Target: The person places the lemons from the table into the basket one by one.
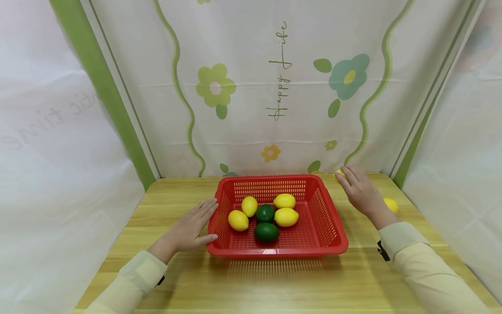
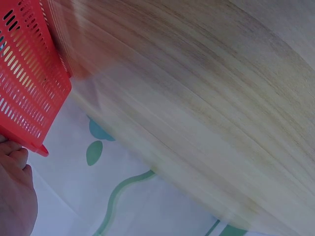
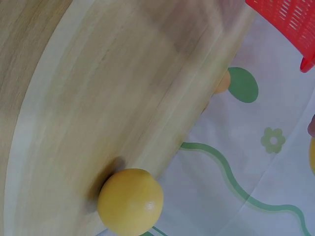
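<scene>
A red plastic basket holds several yellow lemons and two dark green fruits, rounded like avocados or limes. My left hand rests against the basket's left rim, fingers extended and thumb spread apart. In the left wrist view its bent fingertips lie right at the rim. Right of the basket, my right hand holds a lemon in its fingers, above the back of the table; the hand covers much of it. Another lemon lies on the table, partly behind the right wrist.
The basket stands on a wooden table with light plank grain. White printed curtains hang behind the table and at both sides. In the right wrist view the loose lemon sits near the table's edge.
</scene>
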Tool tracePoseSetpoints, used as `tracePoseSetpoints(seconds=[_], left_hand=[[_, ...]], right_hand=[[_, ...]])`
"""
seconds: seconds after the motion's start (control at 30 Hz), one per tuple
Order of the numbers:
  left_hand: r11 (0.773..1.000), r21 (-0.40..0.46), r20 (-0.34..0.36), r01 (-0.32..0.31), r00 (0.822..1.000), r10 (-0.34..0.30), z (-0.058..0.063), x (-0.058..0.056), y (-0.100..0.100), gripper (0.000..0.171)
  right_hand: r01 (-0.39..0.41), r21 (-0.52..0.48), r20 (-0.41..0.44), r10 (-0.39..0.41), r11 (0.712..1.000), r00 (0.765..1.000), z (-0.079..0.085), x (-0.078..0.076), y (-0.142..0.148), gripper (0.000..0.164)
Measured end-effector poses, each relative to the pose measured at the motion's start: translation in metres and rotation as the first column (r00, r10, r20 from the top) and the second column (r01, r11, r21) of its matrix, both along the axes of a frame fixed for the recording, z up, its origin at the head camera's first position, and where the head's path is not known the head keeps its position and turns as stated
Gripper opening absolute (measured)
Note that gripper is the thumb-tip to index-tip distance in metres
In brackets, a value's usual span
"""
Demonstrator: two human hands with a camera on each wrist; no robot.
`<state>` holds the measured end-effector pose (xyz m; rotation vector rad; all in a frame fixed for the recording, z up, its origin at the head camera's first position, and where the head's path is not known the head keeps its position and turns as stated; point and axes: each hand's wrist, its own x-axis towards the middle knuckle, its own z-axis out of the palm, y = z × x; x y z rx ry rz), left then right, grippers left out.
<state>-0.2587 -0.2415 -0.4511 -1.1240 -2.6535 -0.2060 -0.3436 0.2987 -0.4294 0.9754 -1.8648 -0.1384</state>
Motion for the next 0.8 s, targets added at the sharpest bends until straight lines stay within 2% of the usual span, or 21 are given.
tracePoseSetpoints(seconds=[0.8], left_hand=[[1.000, 0.012, 0.017, -0.003, 1.000, 0.003, 0.003, 0.003, 0.001, 0.083]], right_hand=[[-0.111, 0.020, -0.015, 0.111, 0.994, 0.994, 0.029, 0.019, -0.027, 0.033]])
